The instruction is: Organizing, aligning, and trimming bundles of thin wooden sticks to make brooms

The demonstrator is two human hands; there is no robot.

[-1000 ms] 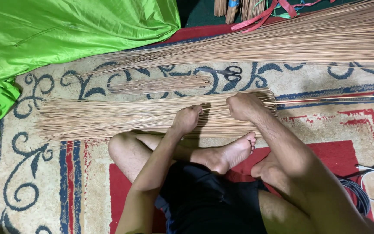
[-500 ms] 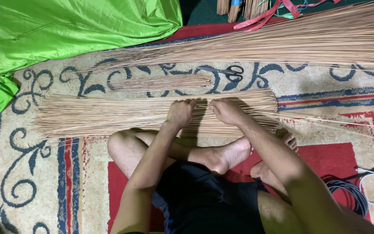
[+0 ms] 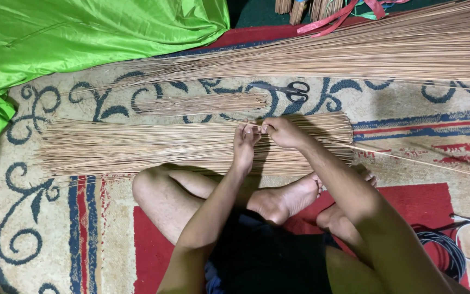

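Note:
A wide flat pile of thin tan sticks (image 3: 137, 147) lies across the patterned carpet in front of my crossed legs. My left hand (image 3: 245, 142) rests on the pile, fingertips pinching a thin stick. My right hand (image 3: 282, 132) pinches the same stick (image 3: 409, 159) right beside it; the stick trails off to the right over the carpet. A smaller bundle of short sticks (image 3: 202, 103) lies just beyond the pile. Black-handled scissors (image 3: 286, 90) lie to the right of that bundle.
A long heap of longer sticks (image 3: 354, 51) stretches along the far side. Green shiny cloth (image 3: 72, 38) covers the top left. Tied stick bundles with a red ribbon (image 3: 333, 15) sit at the top. Black and white cables (image 3: 458, 245) lie at the lower right.
Both hands have slid left along the pile and come together. They now pinch a single stick that trails to the right.

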